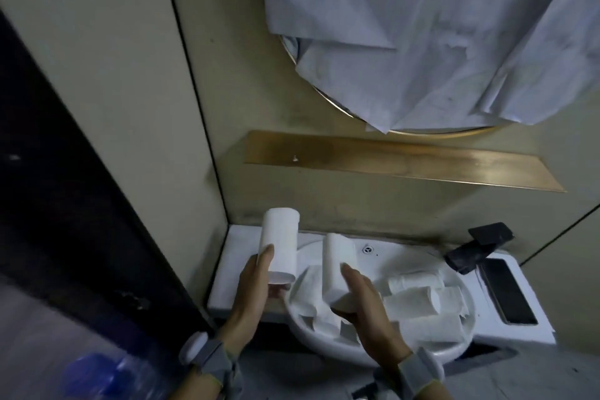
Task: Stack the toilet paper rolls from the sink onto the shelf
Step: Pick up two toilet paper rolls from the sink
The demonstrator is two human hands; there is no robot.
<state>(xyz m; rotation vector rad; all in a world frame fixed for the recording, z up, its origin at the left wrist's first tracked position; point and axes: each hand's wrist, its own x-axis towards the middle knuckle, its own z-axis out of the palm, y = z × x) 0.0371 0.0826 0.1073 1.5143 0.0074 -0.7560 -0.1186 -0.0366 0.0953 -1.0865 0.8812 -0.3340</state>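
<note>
Both hands are raised over the white sink (328, 347), each wrapped around one toilet paper roll. The left hand (256, 286) grips the left roll (280, 242) near its lower end, thumb lying up the near face; the roll stands almost upright, long axis running up and slightly away from the camera, its lower end showing as a pale oval just above the palm. The right hand (363, 299) cups the right roll (337, 265) from beneath and along its right side, fingers stretched up its length; this roll is also near upright, tilted a little left at the top, its upper end toward the wall. Below them, the remaining rolls (418, 299) lie heaped in the basin, mostly on their sides with long axes pointing various ways, some touching one another. The brass-coloured shelf (406, 159) is fixed to the wall above the sink, well apart from both held rolls. A dark phone (508, 291) lies flat on the tabletop right of the basin, beside the black faucet (477, 248). Crumpled pale paper (431, 29) covers the round mirror above the shelf.
</note>
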